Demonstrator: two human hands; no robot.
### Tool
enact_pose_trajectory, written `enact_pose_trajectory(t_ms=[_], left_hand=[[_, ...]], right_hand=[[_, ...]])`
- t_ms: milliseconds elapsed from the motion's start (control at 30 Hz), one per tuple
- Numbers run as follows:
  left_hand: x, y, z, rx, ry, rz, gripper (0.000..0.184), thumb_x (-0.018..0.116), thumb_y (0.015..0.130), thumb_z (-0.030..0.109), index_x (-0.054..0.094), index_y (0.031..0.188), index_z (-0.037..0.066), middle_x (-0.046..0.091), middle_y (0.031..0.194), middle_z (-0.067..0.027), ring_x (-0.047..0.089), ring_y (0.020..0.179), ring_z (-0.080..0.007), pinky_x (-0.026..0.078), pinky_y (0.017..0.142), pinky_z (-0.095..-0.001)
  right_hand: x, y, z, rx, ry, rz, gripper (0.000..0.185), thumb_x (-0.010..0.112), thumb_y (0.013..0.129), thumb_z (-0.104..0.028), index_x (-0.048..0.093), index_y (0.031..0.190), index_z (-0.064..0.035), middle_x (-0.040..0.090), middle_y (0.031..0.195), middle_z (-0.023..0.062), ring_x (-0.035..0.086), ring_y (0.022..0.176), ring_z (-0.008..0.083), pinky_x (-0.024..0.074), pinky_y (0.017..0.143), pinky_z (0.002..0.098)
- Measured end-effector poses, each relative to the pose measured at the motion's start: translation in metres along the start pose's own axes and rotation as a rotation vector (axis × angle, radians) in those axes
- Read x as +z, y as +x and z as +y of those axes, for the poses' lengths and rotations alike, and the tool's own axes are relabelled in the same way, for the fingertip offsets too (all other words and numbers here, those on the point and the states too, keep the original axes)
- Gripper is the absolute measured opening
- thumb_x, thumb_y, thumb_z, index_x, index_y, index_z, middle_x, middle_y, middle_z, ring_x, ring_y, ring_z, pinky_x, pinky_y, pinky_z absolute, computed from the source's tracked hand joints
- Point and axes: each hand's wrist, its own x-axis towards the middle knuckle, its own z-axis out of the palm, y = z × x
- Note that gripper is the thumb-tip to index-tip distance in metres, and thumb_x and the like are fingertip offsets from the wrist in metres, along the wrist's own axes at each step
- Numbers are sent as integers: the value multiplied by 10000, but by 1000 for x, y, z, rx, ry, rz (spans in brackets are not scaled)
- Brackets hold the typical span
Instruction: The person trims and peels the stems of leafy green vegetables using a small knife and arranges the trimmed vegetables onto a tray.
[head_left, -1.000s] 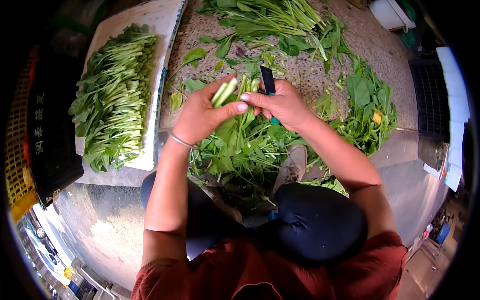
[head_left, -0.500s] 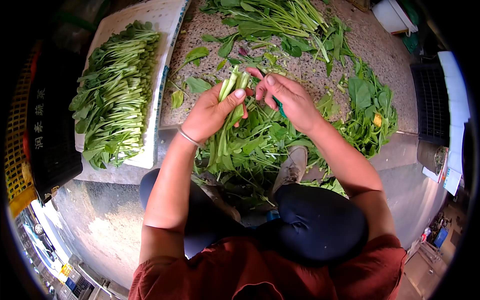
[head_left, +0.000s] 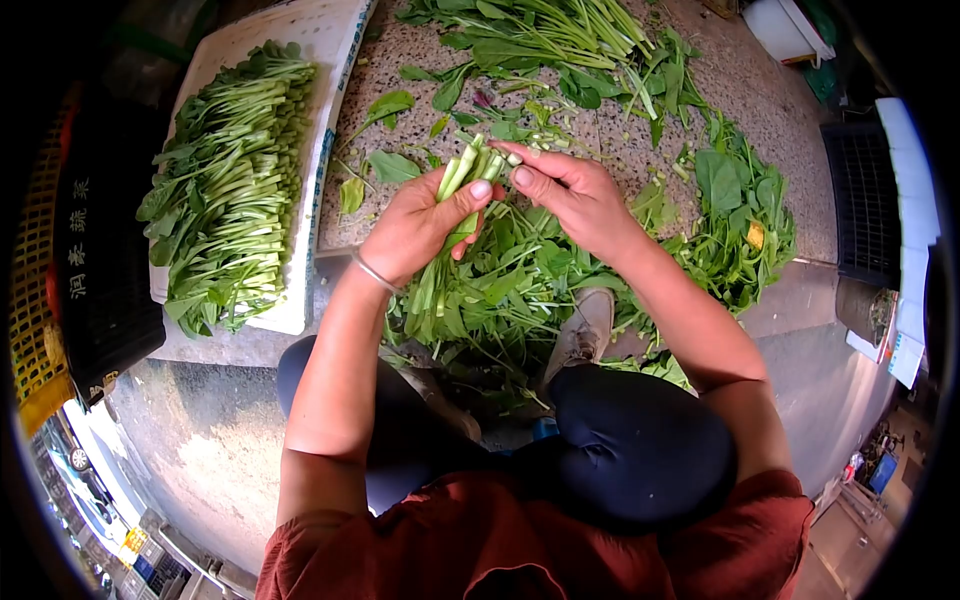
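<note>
A small bunch of green stalks (head_left: 464,165) is wrapped in the fingers of my left hand (head_left: 418,222), cut ends up and leaves hanging down. Close to those ends, on the right, my right hand (head_left: 575,195) is closed, a short pale stem piece (head_left: 514,159) at its fingertips. The knife seen before is hidden now. Below both hands lies a heap of loose leafy greens (head_left: 510,275). On the left, a white foam tray (head_left: 325,90) bears a long row of greens (head_left: 235,190) with their stalks toward the right.
More greens (head_left: 540,40) lie at the back of the speckled slab (head_left: 740,110), and a leafy pile (head_left: 735,200) is at the right. Black crates (head_left: 860,200) stand at the far right and left. A white bucket (head_left: 785,30) is at the back right. My shoe (head_left: 585,330) is beside the heap.
My right hand has moved off the stalks, then back near their cut ends. The knife blade has gone out of sight. My left hand keeps the bunch, now held more upright.
</note>
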Motion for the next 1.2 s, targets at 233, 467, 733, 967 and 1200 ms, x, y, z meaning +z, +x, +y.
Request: enact_pose_trajectory(t_ms=[233, 467, 733, 967, 1200], left_hand=[[1, 0, -2, -40, 5, 6, 279, 529, 892, 281, 570, 984, 22, 502, 674, 19, 438, 545, -52, 380, 447, -195], [2, 2, -6, -45, 140, 52, 290, 541, 883, 303, 569, 982, 32, 516, 686, 18, 456, 549, -52, 384, 444, -197], [3, 1, -10, -42, 225, 80, 298, 529, 890, 300, 588, 998, 29, 510, 667, 19, 459, 531, -56, 384, 438, -199], [4, 2, -13, -68, 274, 44, 301, 535, 886, 315, 583, 991, 36, 526, 684, 13, 458, 524, -59, 382, 437, -206], [4, 1, -10, -92, 282, 42, 276, 513, 903, 269, 578, 999, 19, 502, 674, 18, 460, 543, -58, 388, 446, -206]], right_hand=[[-10, 0, 6, 218, 159, 113, 372, 490, 913, -257, 492, 1250, -99, 378, 659, -71, 331, 583, 41, 292, 527, 184], [2, 0, 3, -71, -6, 22, 410, 584, 853, -270, 525, 1201, -61, 587, 1139, 102, 538, 1057, 152, 402, 906, 266], [-9, 3, 14, 88, -61, 98, 354, 573, 863, -232, 554, 1170, -57, 618, 1076, 90, 563, 960, 113, 430, 823, 237], [0, 3, 5, 117, 170, -23, 386, 510, 904, -242, 482, 1259, -93, 398, 670, -71, 336, 596, 39, 292, 539, 184], [-6, 4, 2, 199, 264, -147, 375, 532, 891, -247, 512, 1230, -88, 448, 675, -93, 321, 582, 19, 269, 514, 173]])
